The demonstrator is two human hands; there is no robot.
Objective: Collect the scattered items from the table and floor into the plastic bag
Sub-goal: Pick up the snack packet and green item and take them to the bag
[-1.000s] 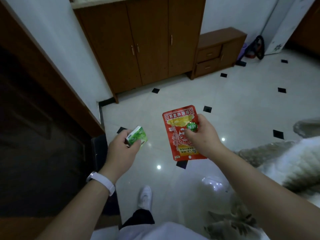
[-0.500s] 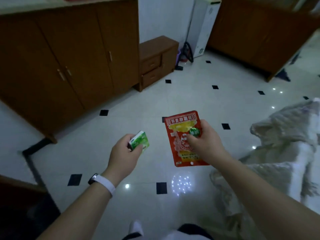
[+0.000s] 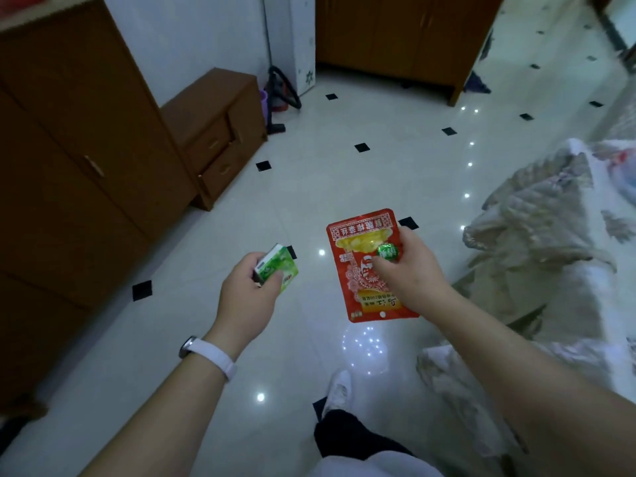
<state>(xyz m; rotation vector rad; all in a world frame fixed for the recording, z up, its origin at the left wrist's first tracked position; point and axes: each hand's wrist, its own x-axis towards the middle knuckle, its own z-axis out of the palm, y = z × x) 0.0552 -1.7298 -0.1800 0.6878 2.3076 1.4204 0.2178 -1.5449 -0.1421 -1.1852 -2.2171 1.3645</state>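
Left hand (image 3: 246, 294) — fingers curled round a green box (image 3: 277, 268); right hand (image 3: 411, 273) pinching a red packet (image 3: 358, 270) and green candy (image 3: 388, 252) — above the floor (image 3: 344, 166).

**Glossy tiled floor, furniture round its edges**

The pale floor (image 3: 309, 187) has small black diamond insets and reflects points of light. A tall wooden wardrobe (image 3: 69, 149) stands on it at left, a low drawer unit (image 3: 220, 132) just beside that, and another wooden cabinet (image 3: 395, 36) far back. A quilted cover (image 3: 537, 235) drapes down to the floor at right. A white shoe (image 3: 339, 390) rests near.
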